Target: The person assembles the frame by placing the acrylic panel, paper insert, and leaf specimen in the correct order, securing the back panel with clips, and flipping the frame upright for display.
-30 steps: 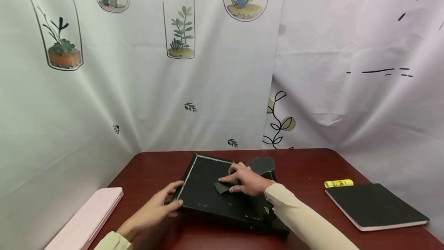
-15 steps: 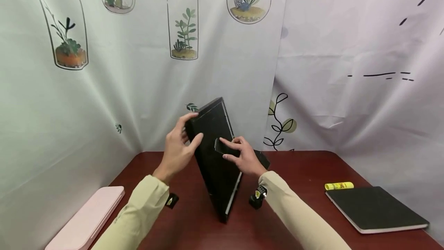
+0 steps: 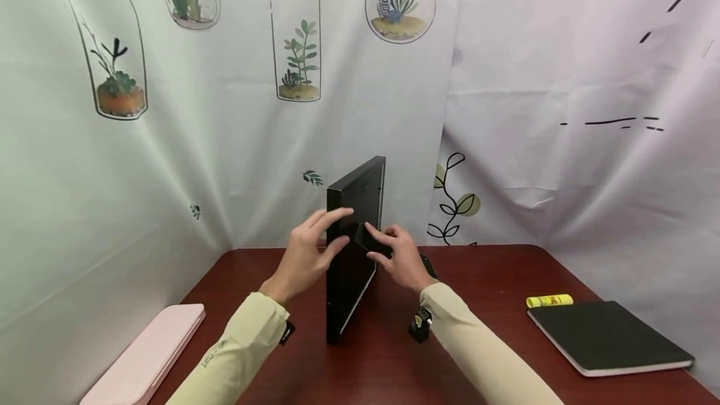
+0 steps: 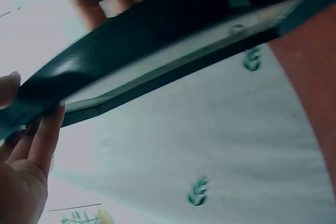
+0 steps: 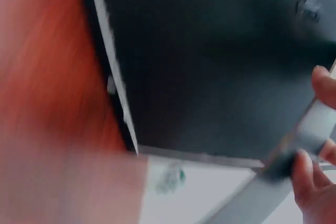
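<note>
A black picture frame (image 3: 334, 267) stands on edge above the dark red table, seen nearly side-on in the head view. My left hand (image 3: 306, 249) grips its near side edge, thumb on the back and fingers round the far side, as the left wrist view shows. From the back panel (image 5: 210, 77) a flat grey-black stand leg (image 5: 312, 121) sticks out. My right hand (image 3: 402, 258) pinches this leg between thumb and fingers. The frame's inner front face (image 4: 178, 59) shows only as a thin pale strip in the left wrist view.
A pink case (image 3: 146, 352) lies at the left table edge. On the right, a yellow glue stick (image 3: 550, 300) sits behind a black notebook (image 3: 610, 336). A printed white curtain (image 3: 360, 111) hangs behind the table (image 3: 382, 367).
The picture frame was lying tilted back down on the table and has been raised upright, then turned more side-on. My left hand moved up with its edge; the right kept the stand leg.
</note>
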The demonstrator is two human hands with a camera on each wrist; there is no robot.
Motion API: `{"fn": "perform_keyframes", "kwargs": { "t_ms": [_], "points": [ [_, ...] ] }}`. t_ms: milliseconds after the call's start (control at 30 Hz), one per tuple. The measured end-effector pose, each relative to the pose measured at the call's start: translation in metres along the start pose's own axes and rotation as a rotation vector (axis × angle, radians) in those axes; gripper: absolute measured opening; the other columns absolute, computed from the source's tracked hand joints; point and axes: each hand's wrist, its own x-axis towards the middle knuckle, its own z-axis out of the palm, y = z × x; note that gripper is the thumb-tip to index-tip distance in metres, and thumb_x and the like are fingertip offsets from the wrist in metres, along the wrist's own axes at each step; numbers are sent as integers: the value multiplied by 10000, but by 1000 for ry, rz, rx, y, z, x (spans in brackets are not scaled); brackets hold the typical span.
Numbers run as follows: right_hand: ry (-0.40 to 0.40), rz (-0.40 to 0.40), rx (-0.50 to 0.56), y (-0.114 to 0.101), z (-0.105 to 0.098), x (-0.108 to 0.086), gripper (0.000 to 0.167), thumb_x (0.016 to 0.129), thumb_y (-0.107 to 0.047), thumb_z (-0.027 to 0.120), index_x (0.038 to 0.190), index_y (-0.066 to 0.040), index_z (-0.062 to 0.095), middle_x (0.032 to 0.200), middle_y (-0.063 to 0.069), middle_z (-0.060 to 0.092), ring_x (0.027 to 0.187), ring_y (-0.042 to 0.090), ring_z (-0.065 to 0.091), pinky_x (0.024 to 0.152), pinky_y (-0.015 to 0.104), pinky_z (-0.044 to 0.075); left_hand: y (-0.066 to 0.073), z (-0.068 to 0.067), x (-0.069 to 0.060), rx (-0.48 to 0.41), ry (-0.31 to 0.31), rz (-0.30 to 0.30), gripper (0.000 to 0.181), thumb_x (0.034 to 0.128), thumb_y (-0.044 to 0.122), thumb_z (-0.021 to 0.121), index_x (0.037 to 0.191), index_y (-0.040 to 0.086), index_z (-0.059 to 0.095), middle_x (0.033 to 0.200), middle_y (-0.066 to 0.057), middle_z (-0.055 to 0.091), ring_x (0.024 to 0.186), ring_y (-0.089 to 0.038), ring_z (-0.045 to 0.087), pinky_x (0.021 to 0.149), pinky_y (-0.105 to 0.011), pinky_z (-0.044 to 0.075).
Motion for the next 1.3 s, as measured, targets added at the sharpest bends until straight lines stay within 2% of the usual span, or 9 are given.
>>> {"fn": "perform_keyframes", "kwargs": {
  "t_ms": [100,200,267,433,667,800,967,1167,1300],
  "points": [
    [16,-106,-131,7,-6,-3,621,852,-187,802,1431,-198,578,1038,124,602,874,220,560,746,365,484,-2,6,-16,-13,-62,12,627,855,35,779,1422,178,552,1129,-56,650,897,-143,652,706,-206,571],
    [11,-156,-179,15,-10,-6,678,827,-190,829,1449,-213,558,1038,103,614,885,213,584,745,368,517,-3,10,-30,11,-127,6,727,825,36,808,1462,215,505,977,-10,598,671,-64,478,609,-162,462],
    [0,-164,-174,19,-12,-8,729,799,-163,852,1459,-220,547,1060,97,626,915,217,607,761,381,537,-3,11,-36,23,-191,-11,781,824,59,816,1494,252,465,920,11,544,640,-34,385,592,-155,411],
    [-57,-150,-137,32,-21,-20,817,770,-123,872,1492,-226,503,1127,94,635,1000,236,634,821,420,560,-4,20,-48,23,-330,-46,892,791,48,838,1532,301,409,891,6,507,655,2,377,610,-143,431],
    [-81,-102,-118,41,-33,-29,794,772,-126,869,1480,-207,519,1077,80,638,951,217,635,801,407,555,-3,33,-42,88,-415,-17,904,809,62,828,1530,380,385,856,45,456,645,-33,378,620,-144,414],
    [-94,-64,-136,45,-34,-34,731,762,-97,868,1430,-139,576,1073,100,649,953,251,644,799,420,553,-1,37,-39,140,-467,-6,913,821,65,820,1520,448,375,834,38,441,631,-51,368,611,-155,388],
    [-97,-11,-111,48,-26,-39,627,754,-80,865,1337,-24,640,1106,131,658,975,291,672,799,428,559,1,39,-41,220,-527,-36,979,815,55,820,1502,547,326,875,38,447,604,-70,396,594,-164,396],
    [-131,33,-73,52,-24,-37,647,756,-86,863,1353,-16,623,1132,149,672,1034,319,678,846,459,566,1,39,-42,270,-529,-58,989,821,62,815,1499,570,304,880,56,432,584,-70,404,579,-170,399],
    [-209,122,58,62,-29,-38,687,783,-86,847,1416,-74,579,1270,161,669,1182,346,652,949,485,546,1,39,-42,301,-530,-58,991,830,89,815,1497,590,281,874,52,436,574,-69,403,571,-166,398]
  ]
}}
